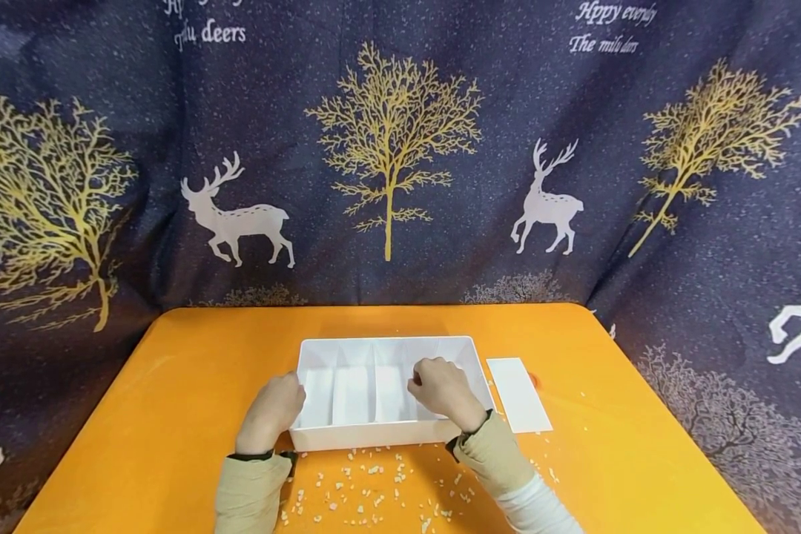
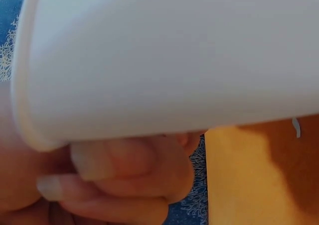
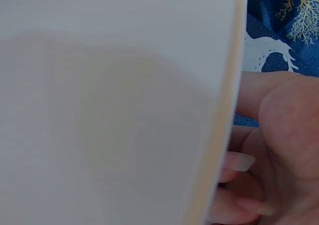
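A white divided box [image 1: 354, 435] lies on the orange table. My left hand [image 1: 272, 411] grips its left wall. In the left wrist view, curled fingers [image 2: 142, 177] press up against the white box wall [image 2: 149, 75]. Inside the right half of the box, my right hand [image 1: 443, 389] pinches a thin white divider [image 3: 124, 125] with fingers curled. Up close, that panel covers most of the right wrist view, its edge running beside the fingers [image 3: 239, 160], and hides part of them.
A flat white rectangular panel [image 1: 519, 395] lies on the table [image 1: 193, 415] to the right of the box. Small pale bits [image 1: 374, 470] are strewn along the box's front, with a few near the panel. A dark printed cloth [image 1: 440, 282] hangs behind the table.
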`<state>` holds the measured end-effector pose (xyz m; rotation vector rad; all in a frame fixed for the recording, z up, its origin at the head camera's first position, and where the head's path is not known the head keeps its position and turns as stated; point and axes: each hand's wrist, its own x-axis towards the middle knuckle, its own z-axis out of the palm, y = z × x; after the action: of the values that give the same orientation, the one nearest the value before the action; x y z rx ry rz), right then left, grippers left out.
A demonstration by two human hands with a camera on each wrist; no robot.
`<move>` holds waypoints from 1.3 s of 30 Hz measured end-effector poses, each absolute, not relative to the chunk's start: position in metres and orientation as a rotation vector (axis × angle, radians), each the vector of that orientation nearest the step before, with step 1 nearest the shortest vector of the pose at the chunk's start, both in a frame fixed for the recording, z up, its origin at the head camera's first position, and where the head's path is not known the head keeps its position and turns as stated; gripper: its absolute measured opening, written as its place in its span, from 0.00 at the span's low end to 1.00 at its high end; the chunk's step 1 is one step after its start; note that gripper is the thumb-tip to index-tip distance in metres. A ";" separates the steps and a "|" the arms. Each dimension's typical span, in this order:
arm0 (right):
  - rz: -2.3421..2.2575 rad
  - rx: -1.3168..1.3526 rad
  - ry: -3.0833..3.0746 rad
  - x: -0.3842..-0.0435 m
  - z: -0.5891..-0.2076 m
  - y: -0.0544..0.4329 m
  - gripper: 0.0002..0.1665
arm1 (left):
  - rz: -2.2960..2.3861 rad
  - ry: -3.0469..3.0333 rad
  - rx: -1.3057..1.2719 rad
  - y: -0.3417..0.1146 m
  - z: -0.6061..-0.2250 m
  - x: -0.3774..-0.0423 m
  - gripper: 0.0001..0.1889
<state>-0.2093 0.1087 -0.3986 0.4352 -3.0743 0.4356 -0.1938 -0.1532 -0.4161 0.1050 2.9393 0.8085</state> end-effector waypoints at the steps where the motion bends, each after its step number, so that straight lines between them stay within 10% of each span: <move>1: 0.434 0.436 -3.073 -0.209 -0.399 0.109 0.23 | 0.814 2.938 0.105 -0.153 -0.416 -0.194 0.16; 39: 0.458 0.449 -3.065 -0.209 -0.398 0.111 0.23 | 0.786 2.936 0.099 -0.152 -0.416 -0.192 0.16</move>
<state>-0.2089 0.1111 -0.3983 0.4490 -3.0652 0.4577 -0.1924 -0.1515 -0.4165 0.0989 2.9365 0.7861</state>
